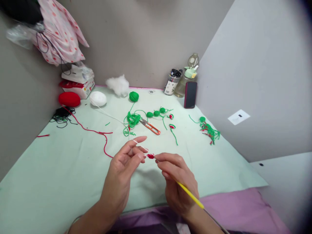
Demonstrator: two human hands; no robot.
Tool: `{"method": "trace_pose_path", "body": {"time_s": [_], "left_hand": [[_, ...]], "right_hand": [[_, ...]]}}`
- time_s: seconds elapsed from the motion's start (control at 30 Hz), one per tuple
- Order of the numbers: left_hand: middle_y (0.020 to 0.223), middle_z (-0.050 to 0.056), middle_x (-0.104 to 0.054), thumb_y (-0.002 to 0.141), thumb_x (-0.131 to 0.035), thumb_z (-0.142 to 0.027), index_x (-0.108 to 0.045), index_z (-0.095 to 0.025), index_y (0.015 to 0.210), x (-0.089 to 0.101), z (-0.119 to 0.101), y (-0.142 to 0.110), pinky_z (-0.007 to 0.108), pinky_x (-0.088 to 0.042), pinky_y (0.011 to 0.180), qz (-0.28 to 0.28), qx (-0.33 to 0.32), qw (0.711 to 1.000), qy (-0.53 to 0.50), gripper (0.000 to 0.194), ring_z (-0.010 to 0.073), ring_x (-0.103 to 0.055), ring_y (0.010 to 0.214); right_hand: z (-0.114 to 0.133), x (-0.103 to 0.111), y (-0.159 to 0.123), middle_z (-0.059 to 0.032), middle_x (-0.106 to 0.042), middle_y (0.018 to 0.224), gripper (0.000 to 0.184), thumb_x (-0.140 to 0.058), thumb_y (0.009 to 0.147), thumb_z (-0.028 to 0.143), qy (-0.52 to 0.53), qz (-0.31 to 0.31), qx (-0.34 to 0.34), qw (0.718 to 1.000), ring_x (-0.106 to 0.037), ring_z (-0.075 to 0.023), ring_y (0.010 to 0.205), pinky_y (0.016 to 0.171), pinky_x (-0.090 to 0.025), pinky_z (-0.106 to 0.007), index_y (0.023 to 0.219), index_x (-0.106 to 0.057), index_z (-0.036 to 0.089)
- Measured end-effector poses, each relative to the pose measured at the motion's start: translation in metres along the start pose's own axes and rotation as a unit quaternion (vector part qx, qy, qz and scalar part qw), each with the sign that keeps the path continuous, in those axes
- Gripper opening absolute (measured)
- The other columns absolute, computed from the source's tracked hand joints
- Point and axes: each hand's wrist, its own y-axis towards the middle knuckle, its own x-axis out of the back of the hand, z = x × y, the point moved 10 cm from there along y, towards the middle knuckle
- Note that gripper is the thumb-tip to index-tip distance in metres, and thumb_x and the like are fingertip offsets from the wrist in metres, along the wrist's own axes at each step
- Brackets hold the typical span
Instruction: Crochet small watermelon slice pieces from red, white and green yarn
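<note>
Between my hands is a small red crochet piece with white yarn at its edge. My left hand pinches white yarn beside that piece between thumb and fingers, and a white strand passes over its raised index finger. My right hand is closed around a crochet hook with a yellow handle; its tip reaches the red piece. White yarn runs back to a white ball. A red strand leads from a red ball to behind my left hand.
Orange thread snips lie beside tangled green yarn. Beyond are a green ball, white stuffing, small green crocheted balls, a pen cup, a bottle and a phone. Yarn scraps lie right, black yarn left.
</note>
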Motion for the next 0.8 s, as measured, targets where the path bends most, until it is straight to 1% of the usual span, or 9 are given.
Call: {"method": "trace_pose_path", "body": {"time_s": [0.17, 0.27, 0.33, 0.43, 0.53, 0.6, 0.7, 0.73, 0.8], "left_hand": [[0.082, 0.001, -0.073, 0.084, -0.085, -0.023, -0.083, -0.019, 0.107, -0.005, 0.007, 0.001, 0.02, -0.055, 0.069, -0.004, 0.075, 0.992, -0.097, 0.023, 0.0113, -0.062, 0.071], [0.079, 0.002, -0.07, 0.083, -0.08, -0.012, -0.083, -0.014, 0.096, -0.003, 0.01, 0.004, 0.018, -0.058, 0.065, -0.026, 0.104, 0.982, -0.156, 0.013, 0.0112, -0.065, 0.072], [0.077, 0.001, -0.067, 0.081, -0.075, -0.004, -0.082, -0.013, 0.089, 0.0, 0.012, 0.005, 0.016, -0.059, 0.065, -0.041, 0.124, 0.975, -0.182, 0.014, 0.0104, -0.066, 0.071], [0.073, -0.001, -0.063, 0.081, -0.073, -0.003, -0.081, -0.013, 0.086, -0.002, 0.01, 0.006, 0.015, -0.057, 0.061, -0.018, 0.133, 0.973, -0.187, 0.014, 0.0091, -0.065, 0.065], [0.065, -0.003, -0.059, 0.088, -0.076, -0.016, -0.081, -0.016, 0.095, -0.009, 0.001, 0.008, 0.015, -0.05, 0.056, 0.052, 0.101, 0.986, -0.119, 0.008, 0.0081, -0.056, 0.058], [0.07, -0.003, -0.061, 0.09, -0.081, -0.026, -0.082, -0.02, 0.106, -0.011, -0.007, 0.008, 0.017, -0.049, 0.059, 0.084, 0.063, 0.994, -0.037, 0.017, 0.0083, -0.055, 0.059], [0.09, -0.002, -0.068, 0.082, -0.09, -0.026, -0.083, -0.027, 0.117, -0.012, -0.016, 0.008, 0.021, -0.051, 0.066, 0.096, 0.019, 0.991, 0.086, 0.035, 0.0086, -0.055, 0.064], [0.093, -0.001, -0.069, 0.081, -0.091, -0.026, -0.083, -0.029, 0.118, -0.012, -0.017, 0.007, 0.023, -0.052, 0.068, 0.096, 0.013, 0.989, 0.115, 0.039, 0.0094, -0.056, 0.065], [0.09, -0.001, -0.071, 0.081, -0.09, -0.027, -0.083, -0.031, 0.12, -0.01, -0.019, 0.007, 0.025, -0.052, 0.072, 0.088, 0.005, 0.986, 0.145, 0.039, 0.0121, -0.058, 0.07]], "right_hand": [[0.002, -0.004, 0.001, -0.0107, -0.079, 0.111, 0.027, -0.053, 0.107, 0.014, 0.024, 0.012, -0.004, 1.0, -0.077, -0.022, 0.097, 0.078, -0.066, -0.036, 0.12, -0.073, 0.027], [0.006, -0.004, 0.006, -0.0089, -0.08, 0.105, 0.027, -0.052, 0.108, 0.013, 0.026, 0.017, -0.002, 1.0, -0.078, -0.0219, 0.096, 0.077, -0.066, -0.035, 0.121, -0.071, 0.027], [0.007, -0.005, 0.009, -0.0086, -0.08, 0.102, 0.027, -0.05, 0.109, 0.014, 0.02, 0.019, -0.004, 1.0, -0.078, -0.022, 0.096, 0.077, -0.065, -0.035, 0.119, -0.071, 0.027], [0.006, -0.005, 0.011, -0.0082, -0.08, 0.1, 0.026, -0.048, 0.11, 0.016, 0.02, 0.018, -0.016, 1.0, -0.077, -0.0217, 0.096, 0.077, -0.064, -0.035, 0.116, -0.071, 0.027], [0.004, -0.004, 0.009, -0.0072, -0.08, 0.099, 0.026, -0.048, 0.111, 0.016, 0.034, 0.01, -0.028, 0.999, -0.077, -0.0209, 0.096, 0.079, -0.064, -0.035, 0.116, -0.071, 0.027], [0.002, -0.003, 0.007, -0.0069, -0.08, 0.101, 0.026, -0.049, 0.11, 0.015, 0.04, 0.008, -0.034, 0.999, -0.076, -0.0201, 0.097, 0.08, -0.063, -0.034, 0.116, -0.071, 0.027], [-0.001, -0.002, 0.006, -0.0067, -0.079, 0.103, 0.025, -0.051, 0.11, 0.014, 0.043, 0.008, -0.044, 0.998, -0.074, -0.0192, 0.099, 0.083, -0.062, -0.033, 0.116, -0.072, 0.026], [-0.001, -0.002, 0.006, -0.0067, -0.079, 0.104, 0.025, -0.051, 0.11, 0.014, 0.043, 0.008, -0.047, 0.998, -0.074, -0.0189, 0.1, 0.084, -0.062, -0.033, 0.115, -0.072, 0.026], [-0.001, -0.002, 0.006, -0.0066, -0.079, 0.104, 0.025, -0.051, 0.109, 0.014, 0.043, 0.009, -0.044, 0.998, -0.074, -0.0187, 0.099, 0.084, -0.062, -0.032, 0.115, -0.072, 0.026]]}}
